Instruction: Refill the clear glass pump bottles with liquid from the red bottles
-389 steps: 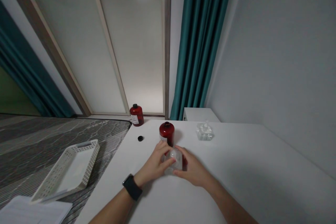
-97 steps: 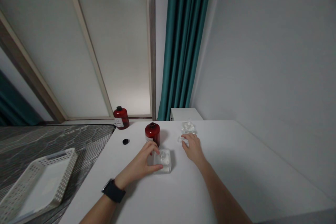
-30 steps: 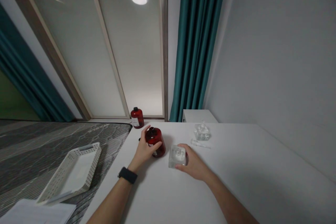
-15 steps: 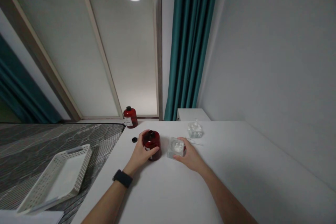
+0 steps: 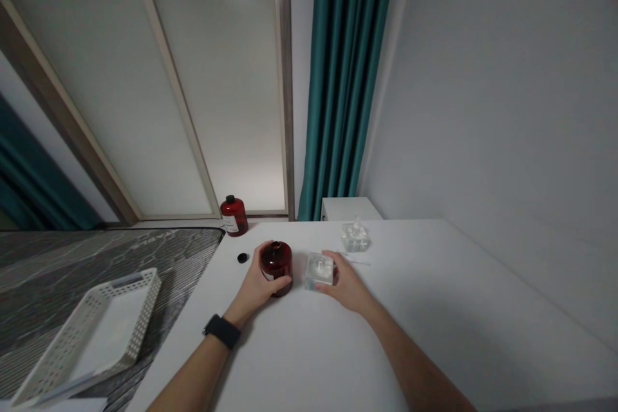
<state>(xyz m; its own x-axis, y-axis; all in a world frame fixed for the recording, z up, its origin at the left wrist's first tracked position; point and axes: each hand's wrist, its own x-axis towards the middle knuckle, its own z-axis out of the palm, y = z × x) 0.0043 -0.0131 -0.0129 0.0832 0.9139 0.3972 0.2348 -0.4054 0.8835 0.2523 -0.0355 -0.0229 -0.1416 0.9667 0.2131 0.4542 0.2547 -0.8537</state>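
A dark red, rounded bottle stands upright on the white table, its narrow mouth uncapped. Around its left side my left hand is wrapped, thumb across the front. Just to the right, a clear square glass bottle is gripped at its right side by my right hand. A small gap separates the two bottles. Left of the red bottle lies a black cap. Behind the right hand sits a second clear glass container, with thin whitish sticks lying in front of it.
A second red bottle, capped in black, stands at the table's far left corner. On the grey striped surface to the left rests a white perforated basket. Past the far edge of the white table are a white cabinet and a teal curtain.
The camera view has shifted slightly, so most things appear a little further left. Both hands keep their holds on the red bottle and the glass bottle.
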